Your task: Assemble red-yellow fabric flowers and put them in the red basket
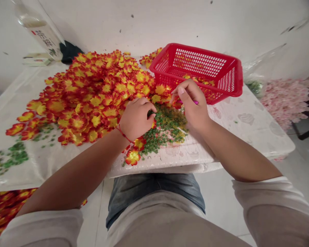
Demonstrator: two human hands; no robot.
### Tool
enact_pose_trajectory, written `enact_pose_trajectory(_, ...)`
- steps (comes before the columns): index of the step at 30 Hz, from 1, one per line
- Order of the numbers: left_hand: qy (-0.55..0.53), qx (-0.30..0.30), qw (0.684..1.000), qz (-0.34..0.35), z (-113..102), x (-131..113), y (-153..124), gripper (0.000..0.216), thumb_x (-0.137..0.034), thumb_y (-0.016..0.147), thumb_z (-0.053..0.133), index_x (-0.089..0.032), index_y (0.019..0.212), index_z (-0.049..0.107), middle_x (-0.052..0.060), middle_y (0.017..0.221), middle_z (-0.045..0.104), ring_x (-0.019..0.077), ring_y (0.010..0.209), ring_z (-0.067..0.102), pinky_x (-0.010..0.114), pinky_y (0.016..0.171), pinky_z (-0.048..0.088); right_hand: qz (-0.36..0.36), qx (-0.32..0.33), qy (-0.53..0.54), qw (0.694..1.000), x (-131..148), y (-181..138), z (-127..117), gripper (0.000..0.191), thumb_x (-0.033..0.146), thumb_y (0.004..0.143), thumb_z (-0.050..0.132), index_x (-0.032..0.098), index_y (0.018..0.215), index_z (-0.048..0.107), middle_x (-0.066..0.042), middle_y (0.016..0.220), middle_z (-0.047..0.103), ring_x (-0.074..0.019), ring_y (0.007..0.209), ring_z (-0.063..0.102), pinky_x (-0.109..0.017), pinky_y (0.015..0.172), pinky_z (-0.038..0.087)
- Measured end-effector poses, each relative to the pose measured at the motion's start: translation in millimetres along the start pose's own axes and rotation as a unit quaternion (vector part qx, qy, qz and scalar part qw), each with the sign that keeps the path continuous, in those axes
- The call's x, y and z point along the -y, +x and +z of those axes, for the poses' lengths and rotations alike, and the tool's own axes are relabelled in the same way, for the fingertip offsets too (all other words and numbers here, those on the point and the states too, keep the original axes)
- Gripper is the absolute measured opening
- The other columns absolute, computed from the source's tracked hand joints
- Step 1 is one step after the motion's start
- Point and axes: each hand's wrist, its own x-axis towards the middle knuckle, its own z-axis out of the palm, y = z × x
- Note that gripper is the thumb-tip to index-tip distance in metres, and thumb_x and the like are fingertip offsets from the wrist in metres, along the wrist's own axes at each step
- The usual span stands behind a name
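A big heap of red and yellow fabric flowers point(92, 89) covers the white table point(247, 127). In front of it lies a small pile of green and yellow plastic centres point(167, 128). My left hand point(136, 118) rests on this pile with its fingers curled and pinched; what it grips is hidden. My right hand point(189, 103) hovers just right of it, fingers pinched on a red and yellow flower point(177, 102), with a thin pink stick point(195, 102) showing by the palm. A red plastic basket point(229, 77) holding a few flowers stands just behind my right hand.
A plastic bottle point(38, 32) and a dark object point(69, 51) stand at the back left. Loose green bits point(10, 159) lie at the table's left edge. Pink flowers point(285, 99) are piled off the table's right. More red flowers point(2, 209) lie below left.
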Motion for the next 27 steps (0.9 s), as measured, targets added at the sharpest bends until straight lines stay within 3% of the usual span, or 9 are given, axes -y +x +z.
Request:
enact_pose_trajectory(8, -0.016, 0.004, 1.0, -0.013, -2.3, -1.4, 0.8, 0.019, -0.007, 0.101, 0.065, -0.024, 0.098, 0.071, 0.011, 0.115, 0.076, 0.0355, 0.116, 0.07, 0.054, 0.106, 0.054, 0.013, 0.017, 0.007, 1.0, 1.8, -1.3, -0.3, 0.047, 0.076, 0.107, 0.067, 0.031, 0.095, 0.069, 0.0, 0.086, 0.072, -0.0213, 0.08, 0.071, -0.041, 0.082, 0.063)
enact_pose_trajectory(17, -0.095, -0.049, 0.994, -0.03, -1.7, 3.5, 3.6, 0.012, -0.016, 0.111, 0.061, -0.025, 0.104, 0.064, 0.008, 0.114, 0.077, 0.0307, 0.112, 0.067, 0.047, 0.101, 0.053, 0.024, 0.047, 0.095, 0.994, 0.8, -7.5, -0.2, 0.034, 0.062, 0.11, 0.074, 0.03, 0.1, 0.072, 0.0, 0.085, 0.075, -0.0188, 0.072, 0.074, -0.036, 0.067, 0.061)
enact_pose_trajectory(27, -0.127, -0.064, 0.99, -0.019, -2.7, -0.6, 2.5, 0.01, -0.019, 0.113, 0.061, -0.025, 0.105, 0.062, 0.006, 0.111, 0.075, 0.0283, 0.113, 0.068, 0.043, 0.102, 0.052, -0.031, 0.084, 0.099, 0.991, 3.3, -5.2, 0.8, 0.028, 0.05, 0.115, 0.071, 0.025, 0.101, 0.072, 0.0, 0.089, 0.079, -0.0147, 0.079, 0.08, -0.029, 0.071, 0.06)
